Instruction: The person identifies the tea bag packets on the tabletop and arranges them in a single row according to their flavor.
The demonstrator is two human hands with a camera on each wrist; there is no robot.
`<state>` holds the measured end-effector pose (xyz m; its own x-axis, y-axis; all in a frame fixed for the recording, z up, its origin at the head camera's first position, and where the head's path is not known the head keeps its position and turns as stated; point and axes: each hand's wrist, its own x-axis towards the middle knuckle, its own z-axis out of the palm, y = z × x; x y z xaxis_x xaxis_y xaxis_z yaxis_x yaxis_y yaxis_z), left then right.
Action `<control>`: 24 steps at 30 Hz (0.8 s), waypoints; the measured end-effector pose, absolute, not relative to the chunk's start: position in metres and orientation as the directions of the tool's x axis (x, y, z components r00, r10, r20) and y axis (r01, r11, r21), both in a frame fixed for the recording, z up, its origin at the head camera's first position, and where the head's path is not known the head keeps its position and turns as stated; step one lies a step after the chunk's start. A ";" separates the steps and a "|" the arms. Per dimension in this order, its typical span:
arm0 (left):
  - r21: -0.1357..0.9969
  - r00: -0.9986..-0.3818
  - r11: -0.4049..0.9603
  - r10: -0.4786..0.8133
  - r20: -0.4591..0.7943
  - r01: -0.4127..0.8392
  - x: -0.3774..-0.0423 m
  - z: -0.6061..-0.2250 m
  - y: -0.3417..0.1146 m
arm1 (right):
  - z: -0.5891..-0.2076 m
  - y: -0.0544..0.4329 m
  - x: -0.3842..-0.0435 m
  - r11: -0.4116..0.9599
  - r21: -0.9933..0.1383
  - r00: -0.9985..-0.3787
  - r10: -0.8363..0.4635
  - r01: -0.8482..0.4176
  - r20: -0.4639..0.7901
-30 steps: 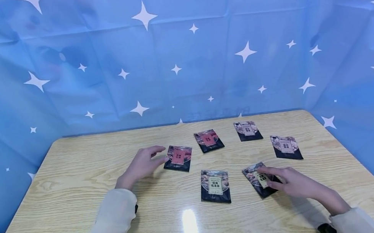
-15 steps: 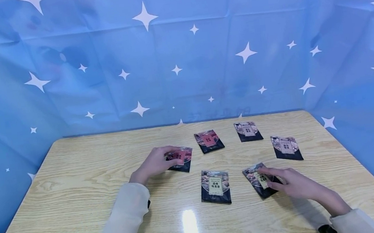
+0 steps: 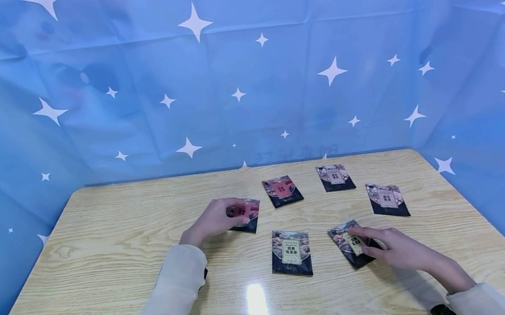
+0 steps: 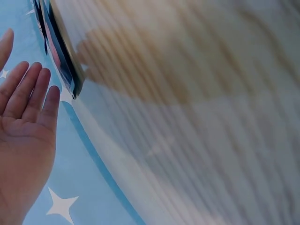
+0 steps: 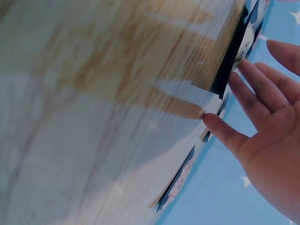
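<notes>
Flat dark tea packets lie on a wooden table. My left hand (image 3: 213, 220) reaches over the left side of a red-label tea packet (image 3: 252, 222); contact is hard to judge. Its fingers look nearly straight in the left wrist view, where the hand (image 4: 28, 122) shows palm side. My right hand (image 3: 396, 247) rests its extended fingertips on a slanted green-label tea packet (image 3: 351, 256), hiding its right part. In the right wrist view, that hand's (image 5: 272, 126) fingers are spread, the little finger touching the wood. A second green-label packet (image 3: 290, 252) lies between the hands.
Another red-label packet (image 3: 283, 190) lies at the back middle. Two pale-pink-label packets, one farther back (image 3: 335, 177) and one nearer (image 3: 387, 199), lie at the right. A blue star-patterned cloth (image 3: 248, 116) hangs behind the wooden table (image 3: 105, 257).
My left hand has moved right, from beside the red-label packet to over its left side, then slightly farther. My right hand and the packets have stayed in place.
</notes>
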<state>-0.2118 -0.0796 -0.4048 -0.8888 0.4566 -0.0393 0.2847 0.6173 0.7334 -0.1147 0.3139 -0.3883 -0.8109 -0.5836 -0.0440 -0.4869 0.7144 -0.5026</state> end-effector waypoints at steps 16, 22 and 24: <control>0.705 -0.839 0.639 0.532 -0.115 0.308 -0.212 -0.406 -0.083 | -0.386 0.316 -0.116 0.657 -0.551 -0.779 -0.627 -0.515 -0.019; 0.731 -0.841 0.626 0.523 -0.138 0.270 -0.211 -0.406 -0.088 | -0.386 0.315 -0.115 0.683 -0.507 -0.789 -0.615 -0.526 -0.009; 0.742 -0.844 0.621 0.517 -0.145 0.254 -0.211 -0.406 -0.090 | -0.387 0.314 -0.115 0.693 -0.495 -0.793 -0.609 -0.524 -0.013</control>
